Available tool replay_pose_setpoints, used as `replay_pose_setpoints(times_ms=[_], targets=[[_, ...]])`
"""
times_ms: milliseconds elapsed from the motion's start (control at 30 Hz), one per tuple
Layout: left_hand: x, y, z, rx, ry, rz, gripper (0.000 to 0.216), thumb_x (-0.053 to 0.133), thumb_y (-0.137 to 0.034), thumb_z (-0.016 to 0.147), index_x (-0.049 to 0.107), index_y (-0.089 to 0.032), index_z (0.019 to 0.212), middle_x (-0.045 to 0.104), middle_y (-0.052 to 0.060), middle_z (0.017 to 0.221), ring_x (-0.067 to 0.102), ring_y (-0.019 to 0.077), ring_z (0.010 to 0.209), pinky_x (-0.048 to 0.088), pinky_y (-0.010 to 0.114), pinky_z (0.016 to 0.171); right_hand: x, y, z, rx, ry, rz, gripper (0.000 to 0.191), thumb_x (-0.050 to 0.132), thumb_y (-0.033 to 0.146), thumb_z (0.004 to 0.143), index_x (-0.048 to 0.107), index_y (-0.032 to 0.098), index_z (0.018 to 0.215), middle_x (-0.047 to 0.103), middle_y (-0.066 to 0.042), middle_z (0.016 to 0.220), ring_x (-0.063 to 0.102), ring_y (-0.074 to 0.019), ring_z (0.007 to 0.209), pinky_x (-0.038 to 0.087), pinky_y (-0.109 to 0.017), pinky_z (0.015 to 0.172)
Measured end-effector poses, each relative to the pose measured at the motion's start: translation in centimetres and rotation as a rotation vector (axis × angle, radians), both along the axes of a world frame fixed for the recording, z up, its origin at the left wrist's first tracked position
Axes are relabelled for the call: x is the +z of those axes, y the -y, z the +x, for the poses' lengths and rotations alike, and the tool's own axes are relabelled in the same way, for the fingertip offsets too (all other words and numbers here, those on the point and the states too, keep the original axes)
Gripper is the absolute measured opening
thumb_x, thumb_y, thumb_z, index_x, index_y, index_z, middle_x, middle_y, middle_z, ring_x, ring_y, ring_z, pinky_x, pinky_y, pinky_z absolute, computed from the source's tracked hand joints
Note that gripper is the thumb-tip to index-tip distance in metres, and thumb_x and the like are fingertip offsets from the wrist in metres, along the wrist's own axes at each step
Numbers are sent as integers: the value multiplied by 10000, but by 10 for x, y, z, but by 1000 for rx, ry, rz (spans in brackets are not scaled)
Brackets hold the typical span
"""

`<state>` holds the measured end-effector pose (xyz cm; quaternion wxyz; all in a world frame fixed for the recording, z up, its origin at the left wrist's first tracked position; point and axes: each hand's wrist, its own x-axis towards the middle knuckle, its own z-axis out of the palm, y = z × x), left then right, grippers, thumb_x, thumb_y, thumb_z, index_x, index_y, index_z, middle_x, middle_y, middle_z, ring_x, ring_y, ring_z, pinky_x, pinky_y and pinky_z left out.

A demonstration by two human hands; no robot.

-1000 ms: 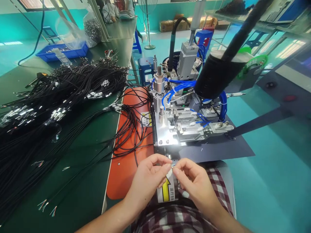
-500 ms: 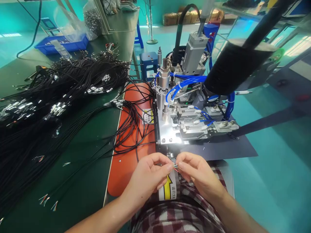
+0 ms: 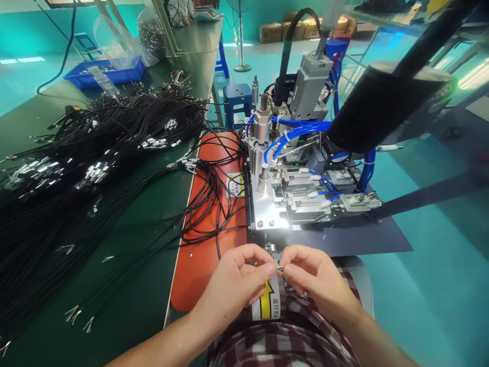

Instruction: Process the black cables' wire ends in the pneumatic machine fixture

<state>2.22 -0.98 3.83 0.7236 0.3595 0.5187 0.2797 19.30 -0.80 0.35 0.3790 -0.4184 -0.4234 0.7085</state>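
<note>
Thin coloured wires [image 3: 280, 270] at the end of a cable show between my two hands, in front of the machine. My left hand [image 3: 250, 275] pinches them between thumb and forefinger. From the other side, my right hand [image 3: 311, 270] has its thumb and forefinger closed on the wire tips. The cable behind the wires is hidden by my left hand. Just below the hands is a white label with a yellow arrow [image 3: 266, 302]. Beyond the fingertips lies the metal front of the machine [image 3: 271, 216].
On the left, black cables [image 3: 145, 117] with metal connectors heap on a green table [image 3: 130, 306]. Several cables loop over an orange-red board [image 3: 202, 275]. A blue tray [image 3: 103, 76] stands at the back left. Blue air tubes [image 3: 301, 132] and a thick black cylinder [image 3: 385, 109] rise over the machine.
The whole view has shifted slightly, with the scene moving right and down. Both hands stay pinched at the wires, whose coloured strands now show a little more fanned out.
</note>
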Motion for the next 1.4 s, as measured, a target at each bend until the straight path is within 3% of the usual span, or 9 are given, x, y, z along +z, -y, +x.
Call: replay_pose_setpoints(times_ms=[300,567,933,1067,1400], targets=[[4,-2,-1,-39,39,-3,299,688,-423,730,550,-159,754,333,-105,421,263,41,396,183,177,395,6,-2,-3,53,9,-12,267,646,406,802,563,179,688,429,63,518,347,-78,437,268,-219,431],[0,-2,-2,-92,28,21,261,661,-391,765,557,-154,737,328,-105,435,259,41,405,179,179,396,9,-12,3,175,69,110,275,593,415,850,532,184,714,452,46,614,371,-83,488,295,-227,467],[-3,6,4,-1,-28,88,242,585,-398,842,492,-180,796,306,-115,447,220,46,416,152,183,397,19,2,-10,-132,268,121,166,643,328,761,609,176,703,499,25,572,398,-114,503,313,-253,481],[-6,7,5,18,-19,100,256,575,-421,844,476,-187,809,305,-120,439,213,48,410,160,184,397,20,3,-17,-168,264,84,178,650,325,757,595,178,673,472,37,540,384,-102,476,305,-240,453],[-14,10,6,113,65,116,214,540,-381,884,457,-192,829,293,-127,427,208,46,396,140,208,418,4,7,-23,-142,13,-14,216,652,360,814,572,175,737,461,68,536,382,-59,443,307,-187,428]])
